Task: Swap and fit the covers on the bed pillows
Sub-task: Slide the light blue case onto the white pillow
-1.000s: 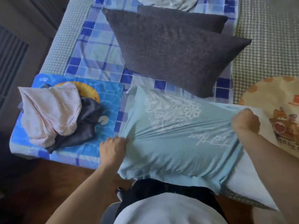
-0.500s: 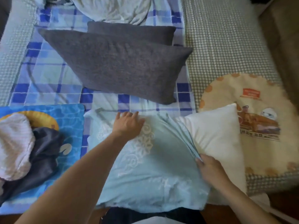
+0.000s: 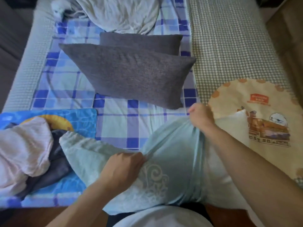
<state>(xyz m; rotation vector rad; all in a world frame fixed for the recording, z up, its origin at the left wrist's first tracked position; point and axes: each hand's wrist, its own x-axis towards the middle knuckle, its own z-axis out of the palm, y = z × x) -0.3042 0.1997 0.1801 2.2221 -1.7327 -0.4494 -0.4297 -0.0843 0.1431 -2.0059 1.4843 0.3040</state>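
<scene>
— How far along?

— Partway. My left grip [image 3: 124, 167] and right grip [image 3: 202, 119] both bunch the pale blue cover [image 3: 172, 145] at the bed's near edge; the white pillow [image 3: 232, 126] still pokes out on the right.

— Left?

— The two grey pillows [image 3: 131, 74], I judge.

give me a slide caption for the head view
Both hands, left and right, grip the light blue pillowcase around a white pillow on the bed, near two grey pillows.

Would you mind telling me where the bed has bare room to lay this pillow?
Free: checked sheet between grey pillows and light blue cover; gingham strip above the round cushion. Crowded: clothes pile on the left.
</scene>
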